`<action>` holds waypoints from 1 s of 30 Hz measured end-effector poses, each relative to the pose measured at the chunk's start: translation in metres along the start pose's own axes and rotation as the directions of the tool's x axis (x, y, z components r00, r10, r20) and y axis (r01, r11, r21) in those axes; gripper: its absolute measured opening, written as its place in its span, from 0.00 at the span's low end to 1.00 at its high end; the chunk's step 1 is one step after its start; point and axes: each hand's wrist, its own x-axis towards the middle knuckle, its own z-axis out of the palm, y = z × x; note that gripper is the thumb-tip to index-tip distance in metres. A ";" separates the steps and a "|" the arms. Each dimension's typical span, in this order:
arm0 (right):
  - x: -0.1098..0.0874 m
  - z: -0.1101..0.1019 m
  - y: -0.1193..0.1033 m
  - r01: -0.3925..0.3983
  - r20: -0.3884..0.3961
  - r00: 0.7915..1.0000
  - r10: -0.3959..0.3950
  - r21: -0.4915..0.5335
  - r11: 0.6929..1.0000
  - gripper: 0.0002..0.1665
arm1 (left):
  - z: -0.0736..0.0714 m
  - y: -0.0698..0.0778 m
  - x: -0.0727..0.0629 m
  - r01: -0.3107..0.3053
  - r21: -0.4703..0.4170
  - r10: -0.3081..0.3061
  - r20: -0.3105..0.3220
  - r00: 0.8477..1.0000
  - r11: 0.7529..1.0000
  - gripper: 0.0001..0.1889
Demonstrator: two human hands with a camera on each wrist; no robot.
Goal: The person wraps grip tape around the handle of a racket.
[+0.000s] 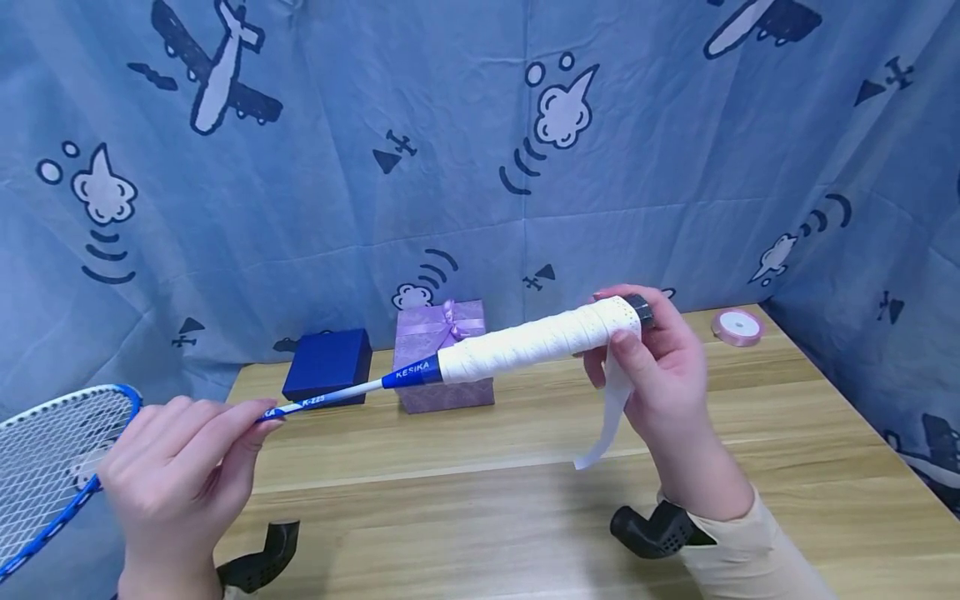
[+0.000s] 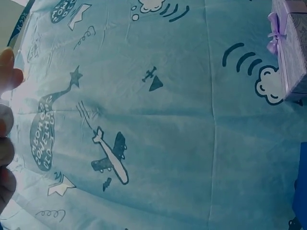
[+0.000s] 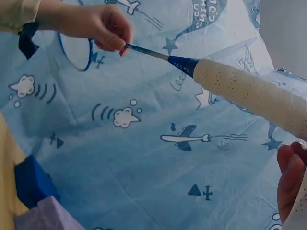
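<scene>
A blue and white badminton racket (image 1: 411, 375) is held up above the table, its strung head at the far left. My left hand (image 1: 172, 475) pinches the thin shaft just past the head; in the left wrist view only its fingers (image 2: 6, 72) show at the edge. White perforated grip tape (image 1: 528, 340) covers the handle in overlapping turns, up to near the black butt end (image 1: 641, 310). Around that end my right hand (image 1: 670, 383) grips, thumb pressed on the tape. From under the thumb a loose tape tail (image 1: 613, 417) hangs down. The right wrist view shows the wrapped handle (image 3: 244, 88) close up.
On the wooden table (image 1: 450, 500), a dark blue box (image 1: 327, 364) and a purple gift box (image 1: 442, 397) with a bow stand behind the racket. A pink ribbon spool (image 1: 737, 327) lies at the back right. A blue printed curtain (image 1: 450, 167) hangs behind.
</scene>
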 end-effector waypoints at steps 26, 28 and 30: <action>-0.003 0.011 0.004 -0.059 -0.234 0.971 0.051 -0.030 0.998 0.08 | 0.006 0.011 0.003 -0.025 0.000 0.025 0.033 0.999 1.000 0.15; -0.003 0.011 0.005 -0.046 -0.215 0.976 0.041 -0.020 0.999 0.06 | 0.006 0.010 0.003 -0.034 -0.014 0.035 0.034 0.999 0.999 0.14; -0.003 0.010 0.006 -0.017 -0.195 0.981 0.015 -0.010 1.000 0.07 | 0.005 0.010 0.002 -0.036 -0.017 0.037 0.043 0.998 0.999 0.14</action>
